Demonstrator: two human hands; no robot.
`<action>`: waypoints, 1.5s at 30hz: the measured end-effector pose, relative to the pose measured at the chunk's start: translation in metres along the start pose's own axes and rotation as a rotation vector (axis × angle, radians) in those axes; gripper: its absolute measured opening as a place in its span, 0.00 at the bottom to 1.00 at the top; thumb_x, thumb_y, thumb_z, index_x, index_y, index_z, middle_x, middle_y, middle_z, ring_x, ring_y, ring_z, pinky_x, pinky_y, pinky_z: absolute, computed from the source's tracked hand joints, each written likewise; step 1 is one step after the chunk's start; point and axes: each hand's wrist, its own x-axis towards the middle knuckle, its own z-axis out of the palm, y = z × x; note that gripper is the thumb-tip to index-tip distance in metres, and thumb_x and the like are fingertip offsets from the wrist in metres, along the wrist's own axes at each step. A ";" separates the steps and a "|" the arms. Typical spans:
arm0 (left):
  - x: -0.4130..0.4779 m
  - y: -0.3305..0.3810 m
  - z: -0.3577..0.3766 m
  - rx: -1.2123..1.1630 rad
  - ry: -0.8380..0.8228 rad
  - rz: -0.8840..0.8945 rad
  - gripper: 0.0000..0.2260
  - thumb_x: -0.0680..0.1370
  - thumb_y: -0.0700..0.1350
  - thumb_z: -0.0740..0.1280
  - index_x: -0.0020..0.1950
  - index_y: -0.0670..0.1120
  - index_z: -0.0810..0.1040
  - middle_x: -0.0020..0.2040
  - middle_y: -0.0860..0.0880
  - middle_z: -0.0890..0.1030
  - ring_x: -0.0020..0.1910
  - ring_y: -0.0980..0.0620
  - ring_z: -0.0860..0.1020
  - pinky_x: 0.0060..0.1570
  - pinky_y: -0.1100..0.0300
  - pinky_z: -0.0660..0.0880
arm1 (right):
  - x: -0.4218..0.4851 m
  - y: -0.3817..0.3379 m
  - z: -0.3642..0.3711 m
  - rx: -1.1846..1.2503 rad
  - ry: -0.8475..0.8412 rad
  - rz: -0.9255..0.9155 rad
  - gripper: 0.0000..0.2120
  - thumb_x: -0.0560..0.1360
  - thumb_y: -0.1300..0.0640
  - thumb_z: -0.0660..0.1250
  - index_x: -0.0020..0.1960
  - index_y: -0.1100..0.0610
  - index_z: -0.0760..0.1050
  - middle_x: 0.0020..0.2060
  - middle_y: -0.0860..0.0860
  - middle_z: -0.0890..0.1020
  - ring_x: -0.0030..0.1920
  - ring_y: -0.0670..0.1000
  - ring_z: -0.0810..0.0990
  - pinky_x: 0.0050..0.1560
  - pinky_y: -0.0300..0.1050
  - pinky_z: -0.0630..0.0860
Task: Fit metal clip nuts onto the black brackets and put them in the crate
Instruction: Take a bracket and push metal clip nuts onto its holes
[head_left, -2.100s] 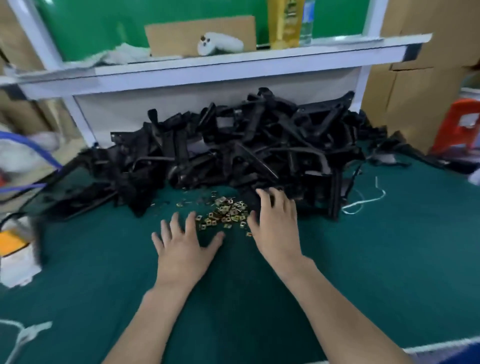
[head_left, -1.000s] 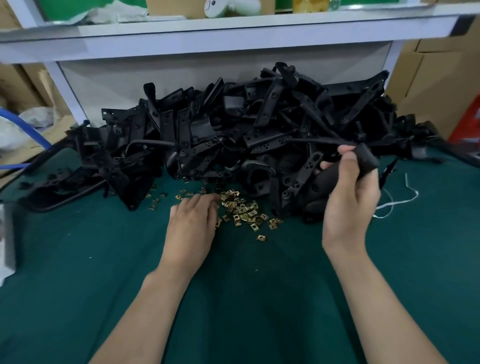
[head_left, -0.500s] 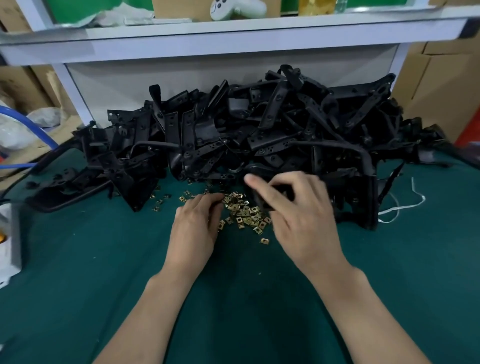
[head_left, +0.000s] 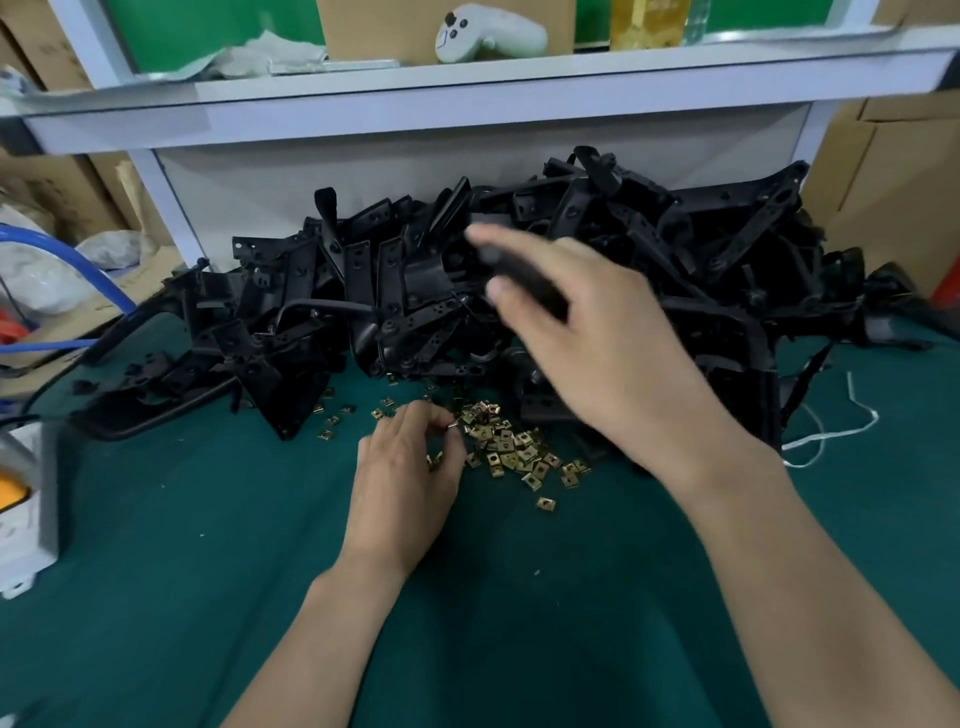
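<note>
A big heap of black brackets (head_left: 649, 270) lies against the white back panel on the green table. In front of it sits a small pile of brass-coloured clip nuts (head_left: 511, 447). My left hand (head_left: 402, 483) rests at the left edge of that pile and pinches one clip nut (head_left: 451, 425) between thumb and fingertips. My right hand (head_left: 587, 332), blurred by motion, is raised over the heap and grips a black bracket (head_left: 524, 278). No crate is in view.
A white shelf (head_left: 519, 78) overhangs the heap and carries a white controller (head_left: 488, 34) and cardboard. A white and orange box (head_left: 21, 499) stands at the left table edge beside a blue hose (head_left: 67, 254). White string (head_left: 831, 431) lies at the right.
My right hand has lifted up and leftward from beside the clip nuts, holding a black bracket. My left hand has curled its fingers and picked up a clip nut.
</note>
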 end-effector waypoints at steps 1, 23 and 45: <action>0.000 0.001 -0.001 -0.030 -0.003 -0.019 0.03 0.80 0.47 0.67 0.52 0.50 0.76 0.43 0.55 0.79 0.45 0.50 0.77 0.53 0.47 0.74 | -0.003 0.003 -0.005 0.146 0.063 0.046 0.18 0.83 0.49 0.62 0.72 0.40 0.72 0.50 0.41 0.81 0.45 0.39 0.79 0.45 0.30 0.72; -0.002 0.031 -0.009 -1.159 -0.436 -0.344 0.06 0.81 0.48 0.67 0.47 0.48 0.79 0.49 0.50 0.81 0.49 0.52 0.80 0.48 0.58 0.78 | -0.054 0.073 0.044 1.539 0.437 0.819 0.14 0.79 0.43 0.65 0.63 0.41 0.81 0.38 0.45 0.77 0.37 0.45 0.77 0.44 0.41 0.80; 0.011 0.015 -0.016 -1.353 0.035 -0.767 0.07 0.83 0.46 0.65 0.50 0.44 0.75 0.39 0.48 0.84 0.35 0.56 0.81 0.37 0.64 0.80 | -0.066 0.063 0.076 1.583 0.032 0.934 0.10 0.82 0.62 0.64 0.56 0.51 0.80 0.60 0.57 0.84 0.61 0.57 0.83 0.59 0.55 0.81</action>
